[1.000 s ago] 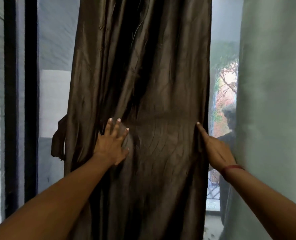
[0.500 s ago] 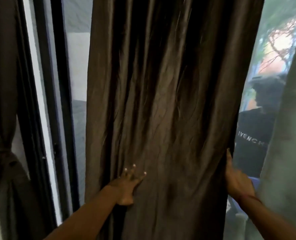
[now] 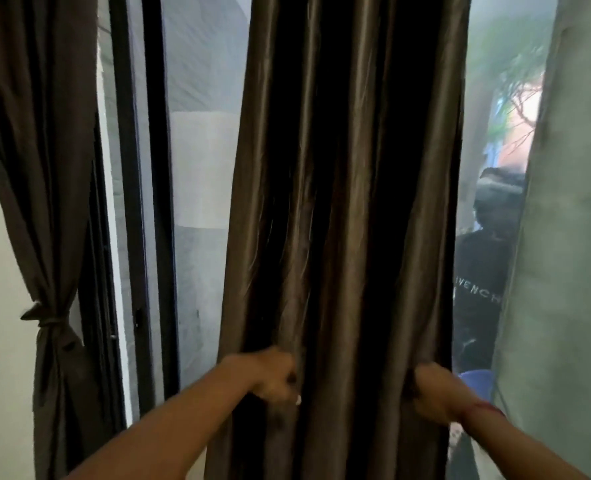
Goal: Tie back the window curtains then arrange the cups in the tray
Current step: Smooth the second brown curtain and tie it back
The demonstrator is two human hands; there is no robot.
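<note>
Curtain (image 3: 339, 202), brown and glossy, is hanging in long vertical folds down the middle of the view, in front of the window glass. I am watching both hands gripping it low down. The left hand (image 3: 273, 375) is bunching a fold in the curtain's left part, with its fingers curled into the cloth. The right hand (image 3: 432, 393) is clutching the right edge, with a red band (image 3: 484, 407) circling its wrist. The two hands are holding well apart, with several folds hanging between them. At the left edge a second brown curtain (image 3: 44, 168) is hanging gathered against the wall, with a tie (image 3: 49, 318) cinching it. A black window frame (image 3: 138, 202) is standing between the two brown curtains. At the right a pale curtain (image 3: 571, 237) is covering the edge of the view. In the gap between it and the middle curtain, a person in a black shirt (image 3: 484, 271) is showing farther off, blurred.
</note>
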